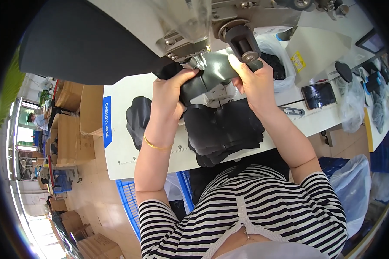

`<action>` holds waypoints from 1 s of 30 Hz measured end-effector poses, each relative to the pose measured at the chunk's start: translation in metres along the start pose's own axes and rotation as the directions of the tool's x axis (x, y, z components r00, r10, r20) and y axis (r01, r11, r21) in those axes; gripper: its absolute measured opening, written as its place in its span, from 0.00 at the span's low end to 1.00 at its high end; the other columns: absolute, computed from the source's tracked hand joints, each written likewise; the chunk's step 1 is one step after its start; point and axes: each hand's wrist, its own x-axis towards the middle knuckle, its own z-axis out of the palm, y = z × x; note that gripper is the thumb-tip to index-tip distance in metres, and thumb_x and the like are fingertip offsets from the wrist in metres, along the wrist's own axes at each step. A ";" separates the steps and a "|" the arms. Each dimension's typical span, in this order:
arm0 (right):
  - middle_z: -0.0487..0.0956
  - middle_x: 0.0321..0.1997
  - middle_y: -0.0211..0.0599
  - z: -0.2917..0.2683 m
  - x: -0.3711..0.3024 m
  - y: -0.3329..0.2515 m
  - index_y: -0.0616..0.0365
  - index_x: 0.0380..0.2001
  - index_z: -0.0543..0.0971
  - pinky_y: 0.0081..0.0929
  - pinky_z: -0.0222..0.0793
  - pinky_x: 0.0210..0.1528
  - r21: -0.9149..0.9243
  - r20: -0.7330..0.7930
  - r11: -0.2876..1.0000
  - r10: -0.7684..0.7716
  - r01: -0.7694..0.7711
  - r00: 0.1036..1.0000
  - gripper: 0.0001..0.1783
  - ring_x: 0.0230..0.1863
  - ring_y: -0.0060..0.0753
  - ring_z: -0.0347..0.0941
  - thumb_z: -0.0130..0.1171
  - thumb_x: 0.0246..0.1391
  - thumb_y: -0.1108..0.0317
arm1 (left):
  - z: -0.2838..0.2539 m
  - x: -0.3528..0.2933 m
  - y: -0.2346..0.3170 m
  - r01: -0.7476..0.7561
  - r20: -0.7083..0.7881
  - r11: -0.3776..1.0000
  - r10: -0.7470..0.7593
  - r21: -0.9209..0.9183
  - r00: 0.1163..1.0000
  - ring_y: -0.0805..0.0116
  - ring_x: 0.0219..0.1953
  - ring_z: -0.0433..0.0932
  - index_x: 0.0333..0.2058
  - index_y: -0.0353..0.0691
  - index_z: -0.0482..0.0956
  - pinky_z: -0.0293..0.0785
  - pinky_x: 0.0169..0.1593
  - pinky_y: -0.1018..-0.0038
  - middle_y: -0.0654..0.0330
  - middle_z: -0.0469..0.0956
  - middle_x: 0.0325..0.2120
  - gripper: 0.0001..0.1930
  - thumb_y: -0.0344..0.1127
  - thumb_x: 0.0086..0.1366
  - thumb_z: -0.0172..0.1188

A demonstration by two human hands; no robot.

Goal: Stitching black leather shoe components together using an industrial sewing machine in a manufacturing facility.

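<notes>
My left hand [170,93] grips the left part of a smooth black fabric piece [216,69], thumb on top, close to the presser foot [196,61] of a sewing machine [181,41]. At the piece's right end my right hand [256,82] pinches it between thumb and fingers, below a black cylindrical knob [242,41]. The piece stretches between both hands, shiny in the machine's light. Nearer to me, a stack of black fabric pieces [222,129] lies on the white table [121,151]. Another black bundle [138,118] rests left of my forearm.
A phone [318,95] and a small grey metal tool [292,111] lie to the right. Behind my right hand stands a clear plastic bag [285,77] with dark contents. Blue crates [127,198] are under the table edge. Cardboard boxes [75,140] stand at the left.
</notes>
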 end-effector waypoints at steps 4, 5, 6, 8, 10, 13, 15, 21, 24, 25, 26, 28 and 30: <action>0.74 0.21 0.27 -0.002 0.003 0.004 0.63 0.37 0.77 0.12 0.58 0.15 -0.005 -0.005 1.000 -0.008 0.008 1.000 0.12 0.16 0.12 0.66 0.58 0.57 0.65 | -0.003 0.001 -0.001 0.048 0.025 0.999 -0.047 -0.004 0.999 0.65 0.32 0.80 0.34 0.26 0.78 0.80 0.36 0.72 0.53 0.79 0.31 0.07 0.20 0.55 0.59; 0.74 0.21 0.27 -0.001 0.001 0.003 0.63 0.37 0.77 0.12 0.58 0.15 -0.005 -0.005 1.000 -0.006 0.006 1.000 0.12 0.16 0.12 0.66 0.58 0.57 0.65 | -0.003 -0.001 -0.002 0.039 0.019 0.999 -0.039 -0.005 0.999 0.64 0.32 0.80 0.35 0.26 0.77 0.80 0.36 0.71 0.52 0.79 0.32 0.07 0.21 0.56 0.58; 0.74 0.21 0.27 -0.001 -0.001 0.002 0.63 0.37 0.77 0.12 0.58 0.15 -0.002 -0.007 1.000 -0.001 0.001 1.000 0.11 0.16 0.12 0.66 0.57 0.57 0.65 | -0.004 -0.003 -0.003 0.040 0.018 0.999 -0.040 -0.005 0.999 0.64 0.32 0.80 0.35 0.26 0.77 0.80 0.36 0.71 0.52 0.79 0.32 0.07 0.21 0.56 0.58; 0.74 0.21 0.28 -0.002 -0.001 0.003 0.63 0.36 0.77 0.12 0.58 0.15 0.001 -0.011 1.000 0.005 -0.005 1.000 0.11 0.16 0.13 0.66 0.57 0.57 0.65 | -0.008 -0.004 -0.001 0.029 0.051 0.990 -0.023 -0.139 0.998 0.65 0.36 0.80 0.38 0.27 0.77 0.79 0.39 0.71 0.53 0.79 0.36 0.08 0.22 0.59 0.56; 0.74 0.21 0.28 -0.006 0.000 0.006 0.63 0.35 0.77 0.13 0.58 0.15 0.034 0.008 0.999 -0.031 0.031 0.999 0.10 0.16 0.13 0.66 0.56 0.57 0.66 | -0.007 -0.004 0.001 0.053 0.081 0.975 -0.036 -0.214 0.996 0.66 0.38 0.79 0.40 0.28 0.76 0.79 0.41 0.72 0.54 0.79 0.37 0.09 0.23 0.60 0.55; 0.74 0.20 0.29 -0.005 0.001 0.008 0.63 0.34 0.76 0.13 0.57 0.15 0.029 0.026 0.998 -0.054 0.053 0.998 0.10 0.15 0.14 0.65 0.55 0.58 0.66 | -0.013 0.001 -0.003 0.072 0.120 0.951 -0.037 -0.301 0.992 0.69 0.41 0.78 0.43 0.29 0.75 0.77 0.45 0.73 0.56 0.78 0.40 0.11 0.25 0.62 0.56; 0.74 0.20 0.30 -0.002 -0.002 0.007 0.63 0.34 0.75 0.13 0.57 0.15 0.021 0.031 0.999 -0.044 0.044 0.999 0.10 0.15 0.14 0.64 0.54 0.58 0.66 | -0.014 0.002 -0.009 -0.079 -0.024 0.991 0.076 -0.109 0.997 0.69 0.39 0.78 0.43 0.30 0.75 0.76 0.45 0.73 0.57 0.78 0.40 0.11 0.29 0.63 0.58; 0.75 0.23 0.34 0.001 -0.054 0.017 0.63 0.38 0.70 0.13 0.59 0.16 0.043 0.112 0.999 0.009 -0.014 0.994 0.10 0.15 0.14 0.64 0.50 0.61 0.66 | -0.037 -0.033 -0.026 -0.284 -0.068 0.957 0.288 0.062 0.955 0.74 0.37 0.76 0.41 0.34 0.78 0.74 0.41 0.78 0.62 0.79 0.36 0.10 0.32 0.64 0.59; 0.76 0.27 0.35 0.002 -0.067 0.032 0.64 0.36 0.69 0.12 0.64 0.19 -0.041 0.230 0.998 0.055 -0.047 0.972 0.11 0.17 0.15 0.67 0.49 0.63 0.64 | -0.060 -0.043 -0.027 -0.279 -0.101 0.959 0.282 0.050 0.954 0.76 0.36 0.76 0.39 0.34 0.79 0.73 0.41 0.79 0.63 0.79 0.34 0.09 0.33 0.63 0.60; 0.76 0.27 0.35 0.003 -0.067 0.038 0.64 0.36 0.69 0.12 0.64 0.19 -0.036 0.249 0.997 0.070 -0.063 0.966 0.11 0.17 0.15 0.67 0.49 0.63 0.64 | -0.067 -0.046 -0.026 -0.278 -0.106 0.959 0.283 0.060 0.953 0.76 0.35 0.76 0.39 0.34 0.79 0.73 0.41 0.79 0.63 0.79 0.34 0.09 0.34 0.63 0.60; 0.76 0.27 0.35 0.006 -0.065 0.045 0.64 0.36 0.69 0.13 0.64 0.19 -0.036 0.289 0.998 0.067 -0.059 0.955 0.11 0.17 0.15 0.68 0.49 0.63 0.65 | -0.074 -0.047 -0.025 -0.282 -0.136 0.955 0.292 0.086 0.947 0.78 0.34 0.76 0.38 0.34 0.80 0.72 0.39 0.81 0.64 0.79 0.33 0.09 0.34 0.63 0.60; 0.76 0.27 0.35 0.015 -0.063 0.048 0.65 0.38 0.70 0.15 0.67 0.24 -0.089 0.341 0.991 0.120 -0.095 0.932 0.10 0.19 0.16 0.69 0.50 0.62 0.67 | -0.095 -0.045 -0.025 -0.307 -0.167 0.937 0.334 0.166 0.928 0.79 0.34 0.75 0.38 0.33 0.80 0.72 0.39 0.81 0.64 0.79 0.33 0.10 0.34 0.64 0.60; 0.77 0.30 0.35 0.020 -0.060 0.053 0.65 0.42 0.70 0.18 0.67 0.28 -0.188 0.372 0.981 0.122 -0.054 0.920 0.12 0.25 0.20 0.71 0.52 0.60 0.66 | -0.111 -0.040 -0.020 -0.331 -0.212 0.863 0.430 0.381 0.877 0.80 0.32 0.73 0.38 0.31 0.80 0.70 0.37 0.82 0.64 0.80 0.32 0.12 0.36 0.64 0.59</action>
